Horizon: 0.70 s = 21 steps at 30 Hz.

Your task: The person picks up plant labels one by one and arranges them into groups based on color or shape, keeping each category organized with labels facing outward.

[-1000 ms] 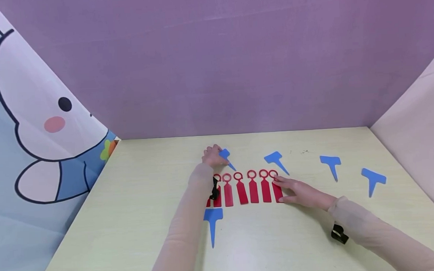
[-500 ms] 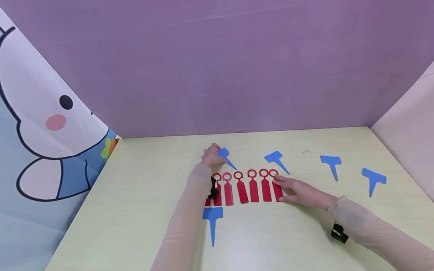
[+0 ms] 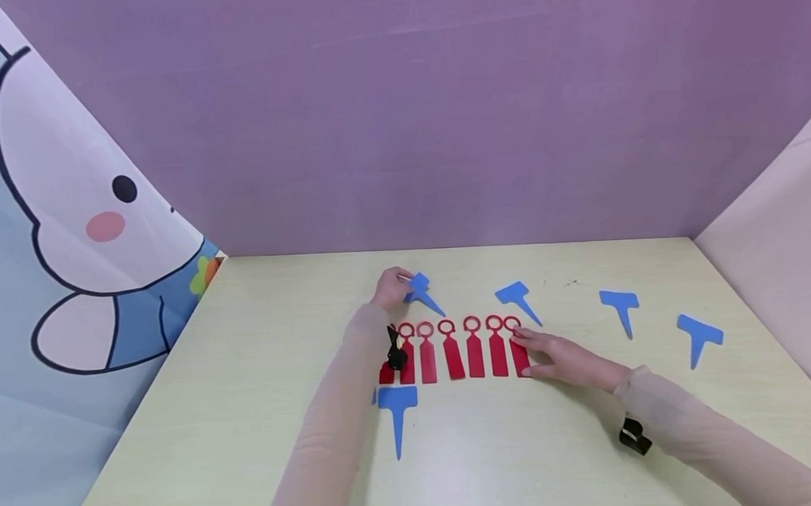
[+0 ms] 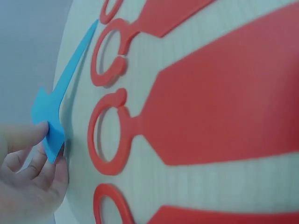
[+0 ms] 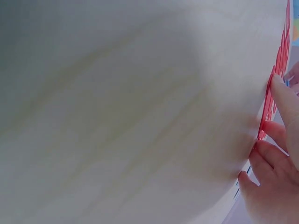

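Left hand (image 3: 390, 288) edged leftward, pinching blue marker (image 4: 50, 111); right hand (image 3: 565, 359), loosely spread, touches end red tag (image 3: 520, 363) (steadying it, we judge).

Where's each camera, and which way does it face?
Head: on the head, facing forward and down; table, left hand, right hand, sleeves show.
Left: on the left wrist, facing that hand pinching a blue tag.
Right: on the right wrist, facing that hand touching a red tag.
Head and left views both show that blue tag.
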### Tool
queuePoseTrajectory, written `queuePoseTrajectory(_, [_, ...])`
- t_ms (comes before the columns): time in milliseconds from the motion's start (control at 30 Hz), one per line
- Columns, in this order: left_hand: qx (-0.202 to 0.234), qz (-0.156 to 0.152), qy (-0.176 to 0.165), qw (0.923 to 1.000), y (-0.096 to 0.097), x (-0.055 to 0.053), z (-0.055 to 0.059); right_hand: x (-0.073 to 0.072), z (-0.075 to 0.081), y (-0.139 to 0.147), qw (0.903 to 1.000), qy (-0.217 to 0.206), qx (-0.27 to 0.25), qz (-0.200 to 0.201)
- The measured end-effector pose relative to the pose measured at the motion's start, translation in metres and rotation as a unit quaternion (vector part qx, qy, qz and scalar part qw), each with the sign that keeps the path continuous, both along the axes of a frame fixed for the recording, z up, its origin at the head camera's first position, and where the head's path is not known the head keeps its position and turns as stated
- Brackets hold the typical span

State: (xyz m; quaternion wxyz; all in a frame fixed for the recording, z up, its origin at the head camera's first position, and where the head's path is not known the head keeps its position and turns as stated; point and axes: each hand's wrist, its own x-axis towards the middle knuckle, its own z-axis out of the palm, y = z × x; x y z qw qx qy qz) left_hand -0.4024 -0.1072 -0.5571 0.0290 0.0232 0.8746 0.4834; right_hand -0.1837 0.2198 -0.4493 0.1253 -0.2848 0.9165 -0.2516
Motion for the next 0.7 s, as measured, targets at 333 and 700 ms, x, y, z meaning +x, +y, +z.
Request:
queuePoseTrajectory(333, [0.066,0.003,-0.038,0.9971,0.008,0.036,0.063,0.0,0.0,0.0,1.0,-0.002,0.002,-0.002])
queuePoseTrajectory(700, [0.067,-0.018,-0.079,0.9944,0.019,0.094,0.137,0.001,0.0,0.0,1.0,0.007,0.0,0.001])
